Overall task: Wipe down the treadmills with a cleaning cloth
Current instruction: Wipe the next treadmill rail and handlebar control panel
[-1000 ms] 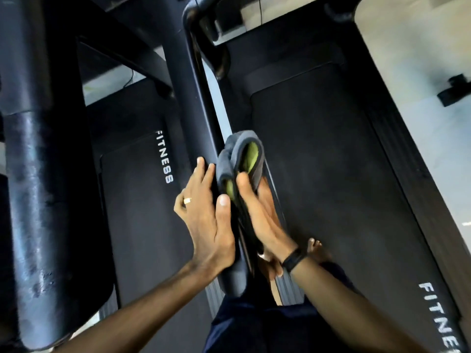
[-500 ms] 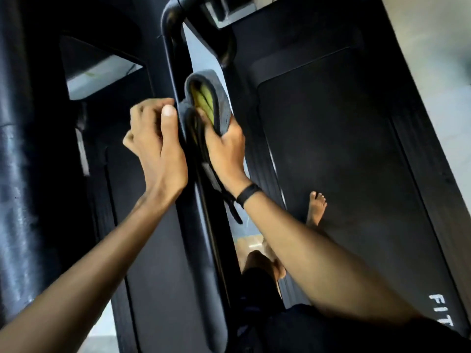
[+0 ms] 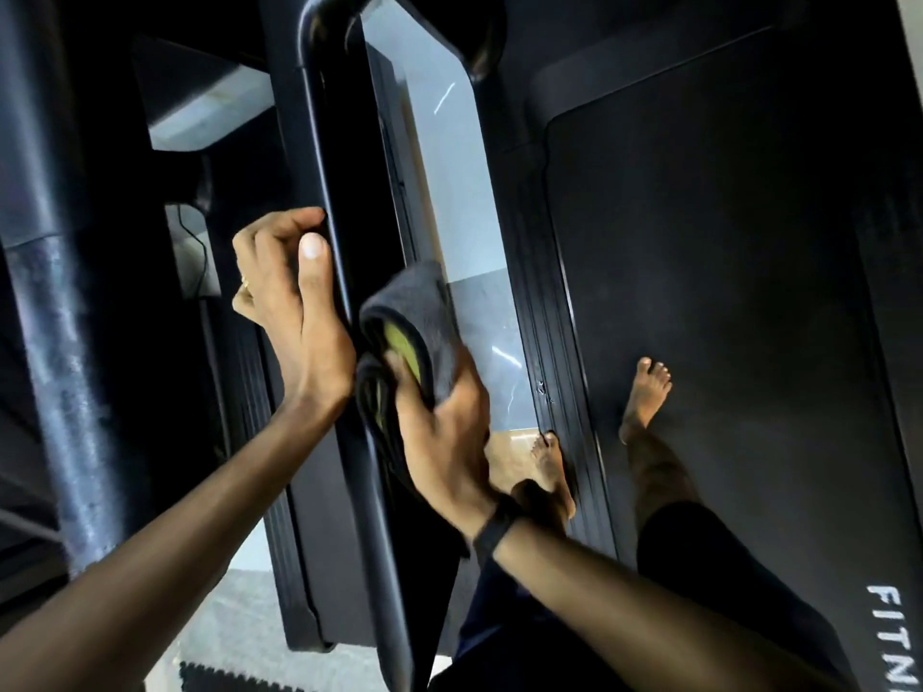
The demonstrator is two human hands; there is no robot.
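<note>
The left hand [image 3: 294,302] sits on the left side of the handrail [image 3: 344,292]. The right hand [image 3: 444,437] and cloth [image 3: 414,322] are on its right. The treadmill belt [image 3: 724,292] lies further right, under a bare foot [image 3: 644,397].

A gym: side-by-side treadmills [image 3: 724,292] with "FITN…" lettering [image 3: 894,641].

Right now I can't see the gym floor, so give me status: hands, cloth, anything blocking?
Left hand curled on handrail. Right hand grips cloth, pressed against rail's right side. Nothing blocking the rail above.
</note>
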